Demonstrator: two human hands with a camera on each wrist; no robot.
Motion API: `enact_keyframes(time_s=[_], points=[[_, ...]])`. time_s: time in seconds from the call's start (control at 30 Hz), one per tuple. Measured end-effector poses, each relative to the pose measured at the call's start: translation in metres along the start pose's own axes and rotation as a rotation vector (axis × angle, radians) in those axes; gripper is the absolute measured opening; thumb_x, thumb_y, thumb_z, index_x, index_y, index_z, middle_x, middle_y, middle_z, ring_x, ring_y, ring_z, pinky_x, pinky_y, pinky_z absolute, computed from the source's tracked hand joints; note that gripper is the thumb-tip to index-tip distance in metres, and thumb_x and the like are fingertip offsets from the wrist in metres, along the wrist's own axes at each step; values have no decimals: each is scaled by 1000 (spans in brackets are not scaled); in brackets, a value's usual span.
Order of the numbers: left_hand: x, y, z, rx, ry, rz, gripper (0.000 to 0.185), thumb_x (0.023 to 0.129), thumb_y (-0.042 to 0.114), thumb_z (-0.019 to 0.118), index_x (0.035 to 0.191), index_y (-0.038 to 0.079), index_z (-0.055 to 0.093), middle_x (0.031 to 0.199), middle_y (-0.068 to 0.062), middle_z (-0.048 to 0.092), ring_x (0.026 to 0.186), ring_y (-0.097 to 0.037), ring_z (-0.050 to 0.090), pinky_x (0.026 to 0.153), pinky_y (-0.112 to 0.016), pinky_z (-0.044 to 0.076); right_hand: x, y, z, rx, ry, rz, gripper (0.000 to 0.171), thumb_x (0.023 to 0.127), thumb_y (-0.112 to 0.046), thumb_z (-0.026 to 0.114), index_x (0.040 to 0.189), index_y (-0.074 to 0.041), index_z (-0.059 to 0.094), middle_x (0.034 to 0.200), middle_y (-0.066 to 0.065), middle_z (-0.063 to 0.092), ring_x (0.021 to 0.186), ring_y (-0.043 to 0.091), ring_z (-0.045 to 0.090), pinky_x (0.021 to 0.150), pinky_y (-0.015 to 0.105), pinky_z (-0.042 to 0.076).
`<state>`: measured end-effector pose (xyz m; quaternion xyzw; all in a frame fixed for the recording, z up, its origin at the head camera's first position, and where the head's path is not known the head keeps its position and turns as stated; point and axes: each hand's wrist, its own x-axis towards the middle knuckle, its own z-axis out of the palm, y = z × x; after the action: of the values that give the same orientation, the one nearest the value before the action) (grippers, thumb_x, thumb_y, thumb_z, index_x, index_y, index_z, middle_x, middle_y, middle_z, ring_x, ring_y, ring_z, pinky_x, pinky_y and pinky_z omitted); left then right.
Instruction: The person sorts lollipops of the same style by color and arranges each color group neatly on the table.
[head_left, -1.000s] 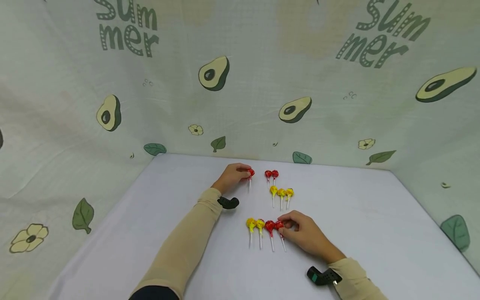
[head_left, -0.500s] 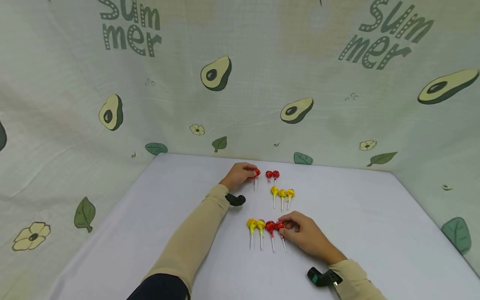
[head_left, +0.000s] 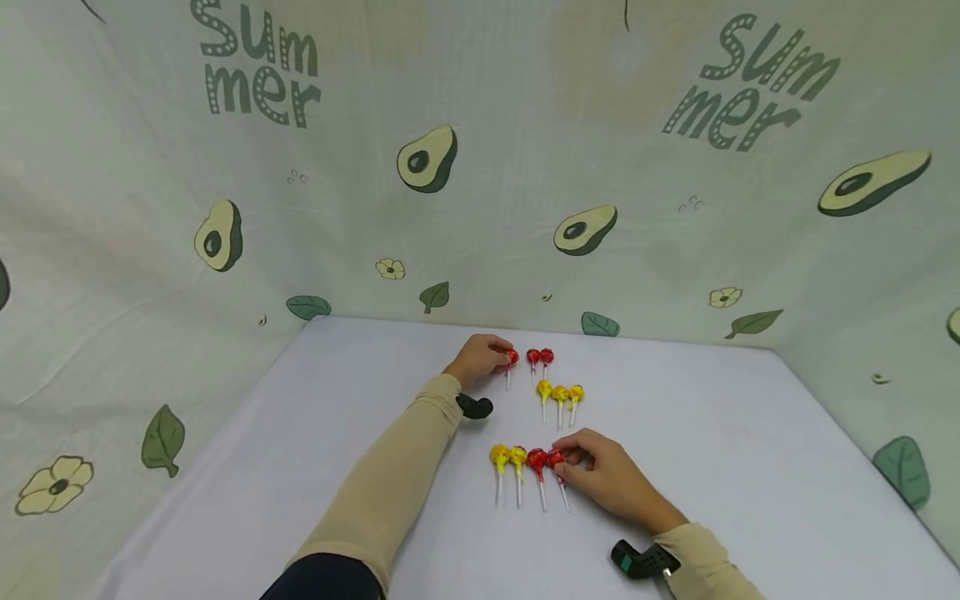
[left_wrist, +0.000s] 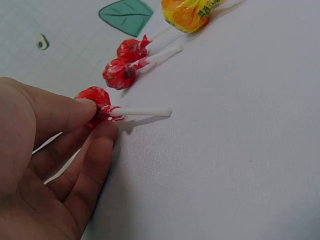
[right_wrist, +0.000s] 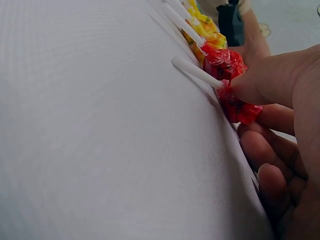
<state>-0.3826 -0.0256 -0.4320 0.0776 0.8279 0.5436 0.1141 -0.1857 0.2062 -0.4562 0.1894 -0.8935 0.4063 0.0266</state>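
At the far side of the table, my left hand (head_left: 482,358) pinches a red lollipop (left_wrist: 95,97) by its wrapped head, its white stick pointing toward me. Just right of it lie two more red lollipops (head_left: 533,356), close together. My right hand (head_left: 603,471) pinches the head of a red lollipop (right_wrist: 235,102) at the right end of the nearer row. Beside that one in the row are another red lollipop (head_left: 537,459) and two yellow lollipops (head_left: 500,455). The right hand's fingertips are partly hidden behind the candy in the right wrist view.
Three yellow lollipops (head_left: 560,394) lie between the far red ones and the nearer row. Everything rests on a white-covered table (head_left: 712,433). A printed cloth (head_left: 495,167) with avocados and leaves hangs behind its back edge.
My left hand has moved a little to the right with its red lollipop, closer to the two far red ones. The right hand keeps its pinch in place; the view has tilted slightly.
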Motion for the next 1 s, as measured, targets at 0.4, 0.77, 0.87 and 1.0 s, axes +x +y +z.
enact_keyframes(time_s=[0.4,0.77,0.87,1.0], points=[[7,1,13,162,41,-22,25,94,15,69,118,12,73,112,-3,67,101,-20,59,93,-38,49,0,-1,5,-6,-27,19,24,91,-28,75,112,-17,71,95,-10,62,82,8,56,68,25,47],[9,7,21,227,41,68,25,96,14,67,119,10,73,114,-3,69,101,-17,60,91,-35,50,-3,1,0,-33,18,-32,22,91,-22,76,111,-16,71,93,-11,62,82,6,56,68,25,47],[10,9,22,213,32,75,25,96,14,66,120,9,73,116,-3,69,103,-18,60,93,-36,49,-3,3,-1,-32,29,-36,22,91,-21,76,111,-17,71,93,-12,62,82,6,56,67,25,47],[10,8,18,207,59,60,25,97,16,66,120,11,73,117,-2,69,104,-17,60,95,-37,49,1,4,0,-25,13,-44,22,92,-25,75,113,-18,71,95,-12,62,83,6,57,68,25,47]])
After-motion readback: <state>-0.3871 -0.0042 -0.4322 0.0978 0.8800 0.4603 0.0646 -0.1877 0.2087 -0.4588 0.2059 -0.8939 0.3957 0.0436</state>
